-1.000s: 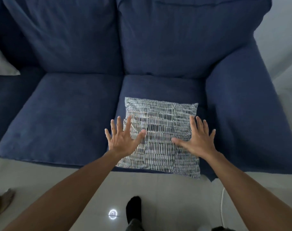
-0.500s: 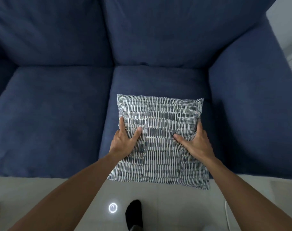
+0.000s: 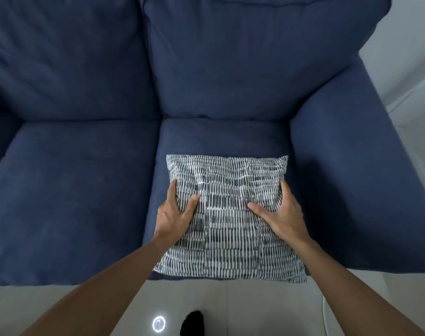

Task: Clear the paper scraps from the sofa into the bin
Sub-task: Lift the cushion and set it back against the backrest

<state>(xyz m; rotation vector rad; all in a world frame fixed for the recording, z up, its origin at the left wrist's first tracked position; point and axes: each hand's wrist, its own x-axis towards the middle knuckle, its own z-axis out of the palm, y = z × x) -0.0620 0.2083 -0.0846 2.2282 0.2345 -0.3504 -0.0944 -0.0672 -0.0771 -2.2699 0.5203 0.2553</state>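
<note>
Your left hand (image 3: 175, 212) and right hand (image 3: 280, 213) each clamp a grip on the patterned cushion (image 3: 227, 219) lying on the sofa (image 3: 85, 190), probably to check beneath; no paper scraps or bin show.

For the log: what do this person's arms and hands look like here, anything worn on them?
Both forearms are bare as far as the frame shows, with no sleeves in view. The left hand and right hand wear no gloves, and no rings, watch or bands are visible on them or the wrists. Each thumb is visible; the other fingertips are hidden.
</note>
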